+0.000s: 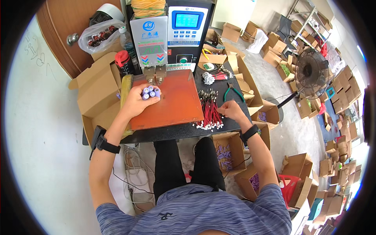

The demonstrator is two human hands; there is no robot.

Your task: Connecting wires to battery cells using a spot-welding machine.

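Several purple cylindrical battery cells (150,93) are bunched in my left hand (135,102), ends facing up. That hand is closed around them above the orange-brown mat (174,103), just in front of the spot welder's metal electrode block (155,74). My right hand (232,111) is at the right edge of a pile of red and black wire leads (210,109) with white connectors. Its thumb and fingers are pinched together; whatever lies between them is too small to tell. Green-handled pliers (233,92) lie just beyond that hand.
Behind the mat stands the welding machine (187,43) with its lit screen. A second wire bundle (217,76) lies on the black table. At the left are an open cardboard box (96,84) and a red-capped bottle (123,62). Boxes of purple cells (231,152) stand below; a fan (312,72) stands right.
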